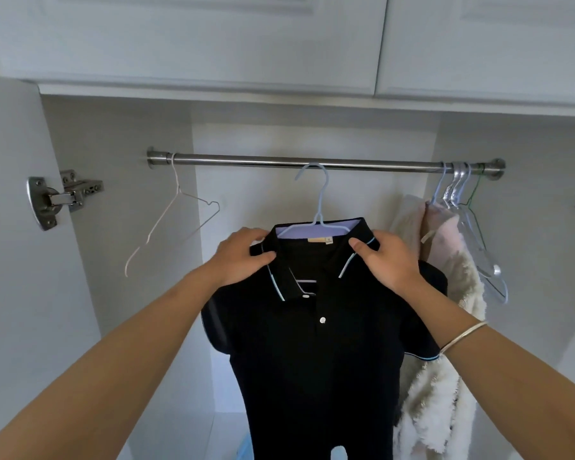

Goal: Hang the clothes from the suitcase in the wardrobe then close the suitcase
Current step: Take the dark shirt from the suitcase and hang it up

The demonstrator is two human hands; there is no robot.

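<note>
At the middle of the wardrobe rail (pixel 246 160): a black polo shirt (pixel 312 343) on a pale blue hanger (pixel 321 207), collar held at both sides.
Left hand (pixel 243 257) and right hand (pixel 389 263) each pinch one collar wing. The hook appears seated over the rail; a downward tug or uneven release could slide a shoulder off the hanger or unseat the hook. An empty white hanger (pixel 176 224) hangs near the left end, a fluffy cream garment (pixel 445 360) and spare hangers (pixel 462 200) at the right. White cupboard walls, steel door hinge (pixel 57 197); suitcase out of view.
</note>
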